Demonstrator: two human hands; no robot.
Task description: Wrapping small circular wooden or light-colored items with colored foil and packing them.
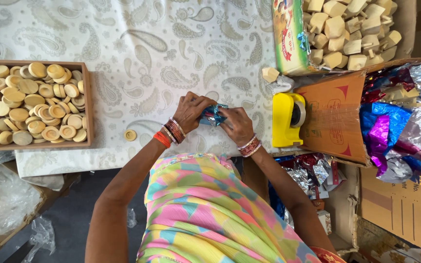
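Blue foil wrapper [214, 115] sits pinched between both hands at the desk's near edge: left hand [189, 111] and right hand [237, 125] each hold a clenched grip on it, apparently mid-fold around a small piece. Sealing looks next, calling for the yellow tape dispenser [287, 119] just right. A wooden tray [88, 104] of round discs lies left; one loose disc [130, 135] rests near the left wrist.

- What the blue foil wrapper [213, 115] covers is hidden; both hands' fingers [205, 104] close over it.
- The box of pale wooden blocks [347, 34] is cut off by the top edge.
- The heap of shiny foil sheets [405, 126] runs off the right edge.
- The tape roll [299, 113] sits mostly hidden inside the yellow dispenser [283, 119].
- The clear plastic bag [1, 199] at lower left is blurred.
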